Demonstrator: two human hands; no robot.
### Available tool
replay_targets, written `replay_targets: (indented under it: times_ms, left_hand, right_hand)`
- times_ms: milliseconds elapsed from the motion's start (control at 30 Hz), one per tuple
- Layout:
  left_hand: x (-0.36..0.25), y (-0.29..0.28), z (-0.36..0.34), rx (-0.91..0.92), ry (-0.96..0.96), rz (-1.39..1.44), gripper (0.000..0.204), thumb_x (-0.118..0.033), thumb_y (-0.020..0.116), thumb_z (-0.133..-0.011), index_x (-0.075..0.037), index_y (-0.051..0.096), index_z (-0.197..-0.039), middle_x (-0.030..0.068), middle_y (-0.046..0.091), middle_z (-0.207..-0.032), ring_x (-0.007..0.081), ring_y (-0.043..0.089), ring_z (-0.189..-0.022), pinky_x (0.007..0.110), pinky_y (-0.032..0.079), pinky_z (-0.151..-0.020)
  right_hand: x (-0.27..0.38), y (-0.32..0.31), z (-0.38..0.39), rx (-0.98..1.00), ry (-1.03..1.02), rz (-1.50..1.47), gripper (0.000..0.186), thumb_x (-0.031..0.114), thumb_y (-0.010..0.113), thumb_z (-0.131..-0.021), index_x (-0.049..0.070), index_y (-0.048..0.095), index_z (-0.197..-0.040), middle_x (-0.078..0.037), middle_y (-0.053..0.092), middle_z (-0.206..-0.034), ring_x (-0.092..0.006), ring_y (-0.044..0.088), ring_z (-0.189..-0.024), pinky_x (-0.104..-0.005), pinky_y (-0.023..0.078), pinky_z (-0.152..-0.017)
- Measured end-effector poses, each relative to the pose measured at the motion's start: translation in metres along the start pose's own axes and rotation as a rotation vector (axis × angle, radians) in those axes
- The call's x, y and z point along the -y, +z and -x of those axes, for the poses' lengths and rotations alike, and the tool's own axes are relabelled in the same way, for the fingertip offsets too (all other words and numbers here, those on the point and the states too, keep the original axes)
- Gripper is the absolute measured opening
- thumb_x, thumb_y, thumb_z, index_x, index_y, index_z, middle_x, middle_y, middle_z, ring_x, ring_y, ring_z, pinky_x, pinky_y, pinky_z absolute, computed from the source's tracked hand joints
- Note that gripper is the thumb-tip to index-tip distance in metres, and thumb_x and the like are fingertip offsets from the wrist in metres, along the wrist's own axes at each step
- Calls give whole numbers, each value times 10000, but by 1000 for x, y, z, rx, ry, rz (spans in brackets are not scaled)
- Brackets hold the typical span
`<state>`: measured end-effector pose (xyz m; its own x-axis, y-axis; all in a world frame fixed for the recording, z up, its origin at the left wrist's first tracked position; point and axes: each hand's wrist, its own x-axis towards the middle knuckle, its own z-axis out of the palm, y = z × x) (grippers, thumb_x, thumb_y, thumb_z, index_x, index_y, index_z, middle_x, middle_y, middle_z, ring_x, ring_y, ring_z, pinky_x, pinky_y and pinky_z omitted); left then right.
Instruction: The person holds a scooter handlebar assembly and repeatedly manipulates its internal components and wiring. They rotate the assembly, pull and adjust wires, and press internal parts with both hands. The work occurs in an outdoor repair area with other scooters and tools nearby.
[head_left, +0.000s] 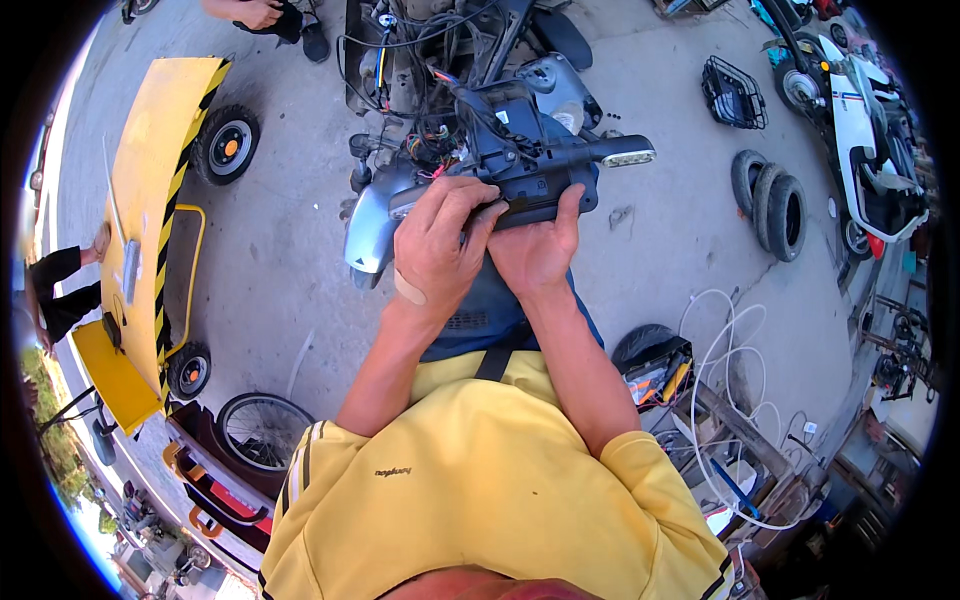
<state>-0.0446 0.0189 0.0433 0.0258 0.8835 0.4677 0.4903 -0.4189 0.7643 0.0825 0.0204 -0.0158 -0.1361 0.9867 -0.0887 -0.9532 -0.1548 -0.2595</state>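
Note:
In front of me is a partly taken-apart scooter point(480, 110) with wires and connectors laid bare. A black plastic housing point(530, 200) sits at its near end, with a bar-shaped lamp point(628, 157) sticking out to the right. My left hand point(437, 240) has its fingers bent together at the housing's left edge; what lies under the fingertips is hidden. From below, my right hand point(537, 250) grips the housing, the thumb up along its near right side. A silver-blue body panel point(375, 225) is just left of my left hand. Loose coloured wires point(440, 145) show beyond it.
To the left stands a yellow cart point(150, 170) with black wheels, and a person's hand point(100, 243) rests on it. Tyres point(785, 215), a black wire basket point(733, 92) and a white scooter point(865, 140) are at right. A toolbox point(655, 370) and white hose point(700, 400) lie near my right elbow.

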Motion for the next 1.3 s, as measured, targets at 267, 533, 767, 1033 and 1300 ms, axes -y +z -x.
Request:
replay_targets:
  times_ms: [267,533,767,1033,1300]
  left_hand:
    - [-6,20,-13,2,122,-301,215,-7,823,-779,-62,753,-975,83,684,-941,267,685,-831,365,553,-687]
    - [8,34,-16,-110,189,-214,216,-36,828,-762,-92,742,-953,47,649,-895,242,652,-811,366,525,-625]
    - [8,38,-17,-111,185,-214,211,-33,825,-774,-85,739,-960,54,645,-887,245,664,-793,364,537,-630]
    - [9,34,-18,-37,199,-178,231,18,810,-813,-37,747,-1028,109,673,-965,268,686,-801,362,557,-676]
    - [2,8,-17,67,91,-47,306,55,791,-821,-27,745,-1113,121,636,-1095,260,675,-880,363,568,-724]
  right_hand:
    - [1,-9,4,-58,9,1,658,625,413,-1081,74,531,-1421,-101,614,-1355,-251,570,-1294,-427,425,-1141]
    - [5,-7,7,-39,17,-7,577,532,466,-1088,45,539,-1390,-109,612,-1343,-244,571,-1289,-422,422,-1142]
    - [3,-16,6,-91,0,49,389,257,538,-1064,48,550,-1392,-98,629,-1341,-232,578,-1299,-420,426,-1156]
    - [1,-17,4,-143,2,45,340,112,545,-1039,79,561,-1378,-72,642,-1308,-196,602,-1245,-402,480,-1103]
    - [0,-11,4,-124,1,45,391,171,557,-1026,86,522,-1406,-94,607,-1330,-227,594,-1249,-436,470,-1121]
